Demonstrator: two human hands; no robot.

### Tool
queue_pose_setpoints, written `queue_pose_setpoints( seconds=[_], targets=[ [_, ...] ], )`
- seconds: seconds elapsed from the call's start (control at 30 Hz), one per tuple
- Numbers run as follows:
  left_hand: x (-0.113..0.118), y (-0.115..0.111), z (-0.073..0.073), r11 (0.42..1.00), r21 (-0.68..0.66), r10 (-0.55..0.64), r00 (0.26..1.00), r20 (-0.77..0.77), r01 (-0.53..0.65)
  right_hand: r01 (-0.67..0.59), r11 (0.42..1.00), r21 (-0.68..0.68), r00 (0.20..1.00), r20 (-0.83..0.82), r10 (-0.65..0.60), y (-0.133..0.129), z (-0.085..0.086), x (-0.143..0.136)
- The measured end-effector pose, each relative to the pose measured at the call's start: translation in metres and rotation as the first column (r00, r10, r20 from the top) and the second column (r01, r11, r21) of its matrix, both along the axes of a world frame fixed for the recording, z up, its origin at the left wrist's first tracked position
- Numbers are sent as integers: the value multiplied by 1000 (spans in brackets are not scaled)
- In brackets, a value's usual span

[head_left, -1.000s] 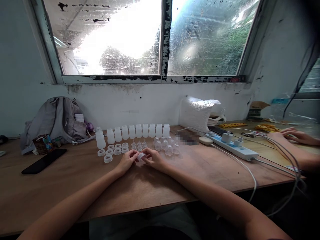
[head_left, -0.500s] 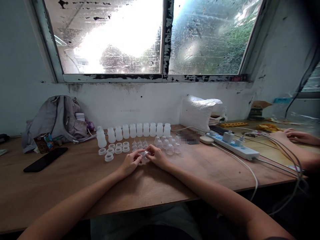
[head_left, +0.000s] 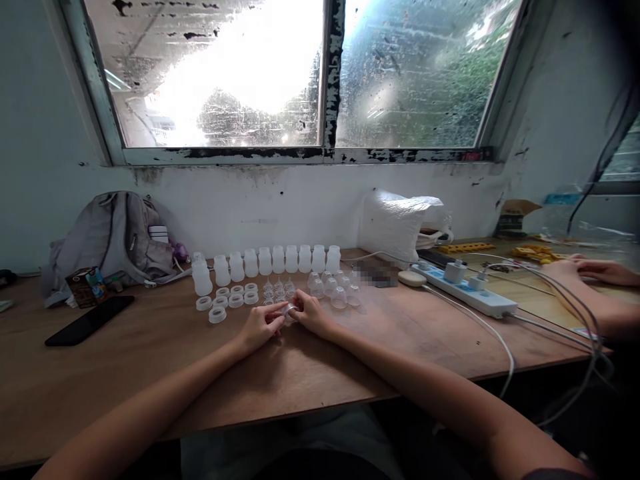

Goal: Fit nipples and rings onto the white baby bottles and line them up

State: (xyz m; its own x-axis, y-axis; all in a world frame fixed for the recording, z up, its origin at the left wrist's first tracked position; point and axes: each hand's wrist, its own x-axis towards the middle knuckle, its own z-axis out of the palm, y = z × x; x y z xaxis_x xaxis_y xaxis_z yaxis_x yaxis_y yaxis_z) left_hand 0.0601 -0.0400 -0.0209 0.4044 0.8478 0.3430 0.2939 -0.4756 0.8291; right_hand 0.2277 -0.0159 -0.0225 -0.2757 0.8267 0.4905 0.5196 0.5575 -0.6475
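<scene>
Clear cap [head_left: 289, 311] | pinched by left hand [head_left: 259, 327] and right hand [head_left: 311, 315] | no legible writing

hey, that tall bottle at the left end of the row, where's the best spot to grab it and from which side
Grip the tall bottle round its body from the front-left. It stands upright, with a neighbour close on its right and the rings in front to the right.

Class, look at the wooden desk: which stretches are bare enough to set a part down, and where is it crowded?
Bare wood lies between the black phone and the left hand, and between the right hand and the power strip cable. It is crowded behind both hands, where white bottles, rings and clear caps sit packed.
</scene>
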Motion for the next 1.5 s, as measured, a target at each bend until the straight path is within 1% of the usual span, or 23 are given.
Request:
queue_pose_setpoints(
  seconds=[0.2,0.53,0.73,0.9,1.07,1.17,1.27,1.37,1.43,1.5],
  targets=[
    [0,-1,1,999,-33,22,1000,17,-22,-6,1000,-18,1000,23,6,2,0,-3],
    [-1,1,3,994,-59,96,995,17,-95,21,1000,-7,998,51,-21,20,-10,-12],
    [-1,-1,2,994,8,111,993,-24,-111,45,999,-12,998,44,-44,20,-11,-13],
    [-1,-3,5,983,117,153,982,-108,-140,44,999,-7,998,42,-44,18,-11,-13],
    [-2,-3,4,971,192,171,976,-134,-144,60,998,-3,997,56,-60,17,-13,-13],
    [-3,-3,2,954,263,198,960,-198,-143,59,998,20,995,74,-61,15,-14,-12],
    [-3,-4,3,937,332,208,939,-274,-110,48,998,49,996,75,-51,13,-13,-11],
    [-3,-2,4,935,343,201,935,-292,-94,47,997,56,998,35,-49,9,-9,-10],
    [-5,3,4,938,326,208,943,-261,-116,32,999,37,999,-12,-32,7,-6,-10],
    [-9,9,3,940,301,225,953,-203,-158,-14,1000,-5,998,-67,14,4,-3,-10]
  ],
)
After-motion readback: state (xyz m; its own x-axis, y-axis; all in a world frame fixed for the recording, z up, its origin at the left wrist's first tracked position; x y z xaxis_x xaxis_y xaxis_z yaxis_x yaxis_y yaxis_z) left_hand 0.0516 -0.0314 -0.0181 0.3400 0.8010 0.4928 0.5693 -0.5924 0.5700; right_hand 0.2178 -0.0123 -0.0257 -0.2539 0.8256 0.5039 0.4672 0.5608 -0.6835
